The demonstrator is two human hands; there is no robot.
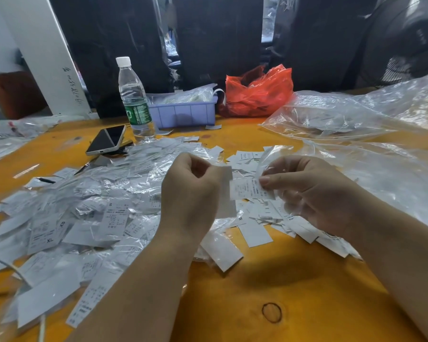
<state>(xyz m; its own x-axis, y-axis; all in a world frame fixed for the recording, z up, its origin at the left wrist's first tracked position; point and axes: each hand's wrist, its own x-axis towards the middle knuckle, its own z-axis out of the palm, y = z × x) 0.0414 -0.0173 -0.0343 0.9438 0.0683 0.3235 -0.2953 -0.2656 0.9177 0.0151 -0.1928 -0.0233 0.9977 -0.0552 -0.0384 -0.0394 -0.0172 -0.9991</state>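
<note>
Two labels meet above the desk (269, 280): the left hand (190, 193), curled, pinches a blank label (226, 186); the right hand (316, 193) pinches a printed label (248, 190). A label heap (84, 218) crowds left, clear bags (344, 114) right; open orange surface shows nearest.

I read S on one tag (114, 218), XL on another (43, 239), M on a third (241, 219); the finer print blurs.
</note>
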